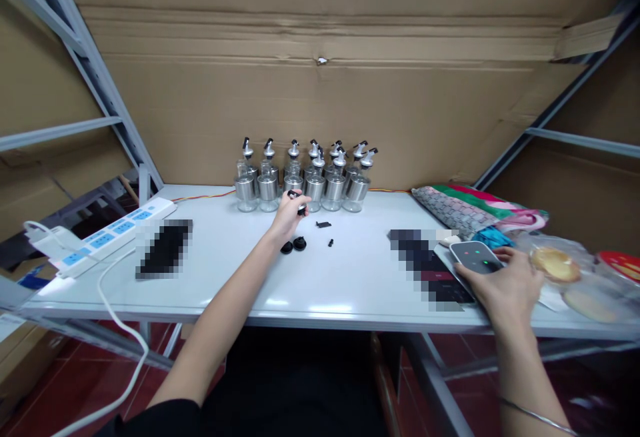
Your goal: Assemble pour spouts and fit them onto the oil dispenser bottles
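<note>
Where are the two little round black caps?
In the head view, the two round black caps lie mid-table on the white tabletop, just below the left hand, before the steel-and-glass bottles.

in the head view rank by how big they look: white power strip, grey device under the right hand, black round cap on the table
1. white power strip
2. grey device; nearer the camera, but clearly smaller
3. black round cap
</note>
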The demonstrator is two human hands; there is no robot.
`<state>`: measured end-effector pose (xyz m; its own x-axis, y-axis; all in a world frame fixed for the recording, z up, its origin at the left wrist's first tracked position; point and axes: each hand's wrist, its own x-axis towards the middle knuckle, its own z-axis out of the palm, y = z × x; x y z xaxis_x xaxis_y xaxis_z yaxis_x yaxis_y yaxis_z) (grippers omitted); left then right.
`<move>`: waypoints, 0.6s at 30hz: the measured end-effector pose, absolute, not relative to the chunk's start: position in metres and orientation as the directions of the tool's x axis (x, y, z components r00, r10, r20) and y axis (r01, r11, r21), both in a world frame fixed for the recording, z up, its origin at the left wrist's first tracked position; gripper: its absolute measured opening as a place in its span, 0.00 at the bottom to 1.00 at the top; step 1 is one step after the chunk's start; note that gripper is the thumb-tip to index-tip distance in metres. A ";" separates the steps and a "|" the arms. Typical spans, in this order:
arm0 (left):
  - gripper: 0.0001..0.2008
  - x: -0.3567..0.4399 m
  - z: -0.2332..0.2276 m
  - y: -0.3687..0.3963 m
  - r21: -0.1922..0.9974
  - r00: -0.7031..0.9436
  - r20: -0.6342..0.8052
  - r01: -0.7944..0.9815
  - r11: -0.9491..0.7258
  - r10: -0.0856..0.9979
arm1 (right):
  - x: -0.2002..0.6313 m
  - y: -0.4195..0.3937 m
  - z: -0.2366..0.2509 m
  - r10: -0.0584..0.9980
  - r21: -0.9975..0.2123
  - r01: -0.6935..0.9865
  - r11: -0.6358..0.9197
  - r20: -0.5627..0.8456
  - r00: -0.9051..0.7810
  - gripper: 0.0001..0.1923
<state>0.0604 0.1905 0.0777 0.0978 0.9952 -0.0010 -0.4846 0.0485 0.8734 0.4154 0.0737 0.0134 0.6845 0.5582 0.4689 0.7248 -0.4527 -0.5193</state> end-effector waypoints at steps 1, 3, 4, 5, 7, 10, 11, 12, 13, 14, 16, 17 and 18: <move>0.16 0.060 0.078 0.190 0.873 0.098 0.000 -0.485 0.048 0.995 | 0.416 0.074 0.013 0.553 -0.519 0.727 -0.450 0.477 0.683 0.30; 0.16 0.060 0.078 0.190 0.873 0.098 0.000 -0.486 0.047 0.995 | 0.417 0.074 0.013 0.548 -0.515 0.731 -0.449 0.488 0.680 0.30; 0.16 0.060 0.078 0.190 0.873 0.097 0.000 -0.485 0.047 0.995 | 0.418 0.074 0.013 0.547 -0.511 0.732 -0.451 0.490 0.679 0.30; 0.16 0.060 0.078 0.190 0.874 0.095 0.000 -0.484 0.047 0.995 | 0.418 0.074 0.013 0.548 -0.505 0.734 -0.454 0.492 0.677 0.30; 0.16 0.059 0.078 0.191 0.875 0.093 -0.002 -0.481 0.047 0.996 | 0.418 0.074 0.013 0.549 -0.488 0.740 -0.464 0.497 0.672 0.31; 0.16 0.059 0.078 0.191 0.880 0.094 -0.007 -0.472 0.051 0.996 | 0.416 0.073 0.014 0.555 -0.444 0.756 -0.481 0.514 0.654 0.31; 0.16 0.059 0.078 0.191 0.882 0.093 -0.007 -0.468 0.050 0.996 | 0.414 0.072 0.015 0.556 -0.430 0.762 -0.485 0.521 0.648 0.31; 0.16 0.059 0.078 0.191 0.885 0.092 -0.007 -0.463 0.049 0.996 | 0.413 0.072 0.015 0.557 -0.419 0.768 -0.485 0.529 0.640 0.31; 0.16 0.059 0.078 0.191 0.887 0.091 -0.006 -0.459 0.047 0.996 | 0.412 0.071 0.015 0.558 -0.409 0.776 -0.480 0.540 0.630 0.31; 0.16 0.059 0.078 0.191 0.889 0.092 -0.003 -0.456 0.045 0.996 | 0.411 0.071 0.016 0.560 -0.400 0.785 -0.473 0.551 0.619 0.31; 0.16 0.059 0.078 0.190 0.890 0.096 0.001 -0.453 0.042 0.995 | 0.409 0.069 0.016 0.572 -0.383 0.808 -0.448 0.571 0.589 0.31; 0.16 0.059 0.078 0.190 0.891 0.097 0.002 -0.452 0.042 0.995 | 0.408 0.069 0.017 0.582 -0.378 0.816 -0.437 0.573 0.577 0.31; 0.17 0.059 0.079 0.190 0.892 0.099 0.002 -0.450 0.043 0.995 | 0.407 0.068 0.017 0.591 -0.379 0.819 -0.431 0.568 0.573 0.32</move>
